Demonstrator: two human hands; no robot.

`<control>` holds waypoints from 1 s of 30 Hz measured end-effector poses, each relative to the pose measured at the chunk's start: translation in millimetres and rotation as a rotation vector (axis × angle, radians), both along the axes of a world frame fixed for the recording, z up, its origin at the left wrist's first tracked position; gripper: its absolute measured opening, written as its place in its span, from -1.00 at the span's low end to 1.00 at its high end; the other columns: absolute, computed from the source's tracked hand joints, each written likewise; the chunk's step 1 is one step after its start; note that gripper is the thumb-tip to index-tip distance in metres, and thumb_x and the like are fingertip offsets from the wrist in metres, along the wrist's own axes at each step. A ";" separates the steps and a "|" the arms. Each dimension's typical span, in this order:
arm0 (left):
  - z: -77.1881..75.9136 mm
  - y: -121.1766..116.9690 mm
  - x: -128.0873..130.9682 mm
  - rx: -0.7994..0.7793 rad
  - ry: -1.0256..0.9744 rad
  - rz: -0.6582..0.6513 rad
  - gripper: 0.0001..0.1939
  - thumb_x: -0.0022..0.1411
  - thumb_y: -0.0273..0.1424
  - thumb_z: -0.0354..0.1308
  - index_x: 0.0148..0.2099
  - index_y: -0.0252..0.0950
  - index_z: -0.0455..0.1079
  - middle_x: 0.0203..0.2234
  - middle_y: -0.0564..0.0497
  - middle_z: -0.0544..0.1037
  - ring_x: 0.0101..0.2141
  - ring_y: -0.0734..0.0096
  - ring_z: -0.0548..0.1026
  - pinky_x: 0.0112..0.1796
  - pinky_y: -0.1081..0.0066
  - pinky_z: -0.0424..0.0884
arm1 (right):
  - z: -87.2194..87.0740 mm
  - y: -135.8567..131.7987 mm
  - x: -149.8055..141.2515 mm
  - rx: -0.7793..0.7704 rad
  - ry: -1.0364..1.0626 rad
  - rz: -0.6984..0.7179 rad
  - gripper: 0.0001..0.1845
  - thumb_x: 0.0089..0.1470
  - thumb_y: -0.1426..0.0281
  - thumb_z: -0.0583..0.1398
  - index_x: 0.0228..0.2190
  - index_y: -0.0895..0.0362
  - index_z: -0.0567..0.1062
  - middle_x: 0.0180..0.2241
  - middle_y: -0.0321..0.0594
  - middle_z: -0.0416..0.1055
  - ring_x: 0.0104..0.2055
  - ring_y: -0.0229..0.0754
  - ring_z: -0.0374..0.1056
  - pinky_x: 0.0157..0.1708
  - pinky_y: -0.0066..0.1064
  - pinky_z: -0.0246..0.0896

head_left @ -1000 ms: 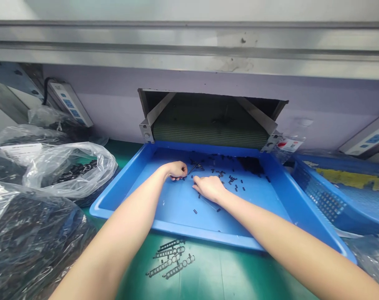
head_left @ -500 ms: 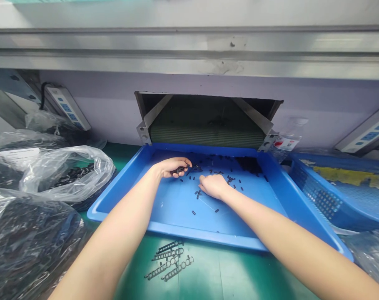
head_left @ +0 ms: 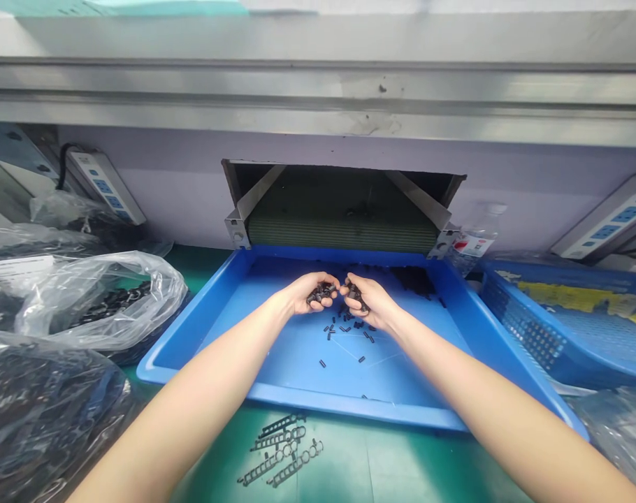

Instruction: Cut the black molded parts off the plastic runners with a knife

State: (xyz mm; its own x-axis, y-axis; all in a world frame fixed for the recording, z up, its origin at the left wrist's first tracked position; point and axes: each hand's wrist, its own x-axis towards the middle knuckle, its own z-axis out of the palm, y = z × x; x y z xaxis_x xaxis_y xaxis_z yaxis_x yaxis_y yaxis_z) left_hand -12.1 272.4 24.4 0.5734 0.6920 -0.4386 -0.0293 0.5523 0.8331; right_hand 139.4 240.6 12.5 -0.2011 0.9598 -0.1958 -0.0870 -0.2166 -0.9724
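Observation:
Over the middle of the blue tray (head_left: 291, 395), my left hand (head_left: 310, 290) is curled around a clump of small black parts (head_left: 322, 293). Close beside it, nearly touching fingertips, my right hand (head_left: 371, 300) is also closed on a cluster of such black parts (head_left: 353, 297). Loose short black pieces (head_left: 344, 328) lie scattered on the tray floor below both hands. A dense dark heap (head_left: 413, 281) of parts sits in the tray's far right corner. The single pieces are too small to name exactly.
Several black strips with rings (head_left: 281, 454) lie on the green table before the tray. Plastic bags of black parts (head_left: 50, 412) crowd the left. A conveyor belt (head_left: 344, 234) ends above the tray's far edge. A blue basket (head_left: 569, 335) and a bottle (head_left: 475, 241) stand right.
My two hands have come together over the tray's middle. The right hand has moved up and now holds visible black parts. Loose pieces below lie differently. The view has tilted slightly.

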 end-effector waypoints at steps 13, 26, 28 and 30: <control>18.1 -14.1 -0.2 0.136 0.071 0.125 -0.80 0.18 -0.40 0.07 -0.47 -0.37 0.24 -0.65 0.14 0.25 -0.77 0.79 0.13 -0.82 0.75 -0.07 | 10.1 -2.9 -2.3 -0.141 0.299 -0.153 -0.80 0.20 0.40 0.03 -0.45 0.20 0.29 -0.60 -0.44 0.21 -0.80 -0.53 -0.11 -0.89 -0.69 -0.28; 130.8 -34.8 -180.5 0.210 0.901 0.646 -0.74 0.22 -0.34 0.03 -0.07 -0.35 0.29 -0.23 -0.05 0.42 -0.33 0.42 0.44 -0.36 0.34 0.43 | 31.9 -8.8 13.2 -0.217 0.327 -0.084 -0.68 0.22 0.44 -0.06 -0.56 0.14 0.24 -0.68 -0.42 0.13 -0.83 -0.51 -0.09 -0.96 -0.76 -0.20; 134.2 -52.6 -203.8 0.156 0.998 0.647 -0.71 0.22 -0.33 0.04 -0.04 -0.34 0.28 -0.17 -0.07 0.41 -0.26 0.36 0.43 -0.29 0.27 0.42 | 33.9 -12.6 14.2 -0.256 0.269 -0.029 -0.67 0.21 0.45 -0.04 -0.59 0.14 0.23 -0.71 -0.41 0.12 -0.84 -0.51 -0.10 -0.96 -0.76 -0.21; 132.4 -68.5 -220.8 0.118 1.061 0.631 -0.69 0.22 -0.31 0.03 -0.03 -0.34 0.27 -0.15 -0.08 0.40 -0.23 0.33 0.43 -0.26 0.24 0.42 | 35.7 -16.6 14.4 -0.297 0.193 0.012 -0.65 0.20 0.46 -0.01 -0.63 0.14 0.21 -0.75 -0.43 0.07 -0.85 -0.51 -0.12 -0.97 -0.76 -0.23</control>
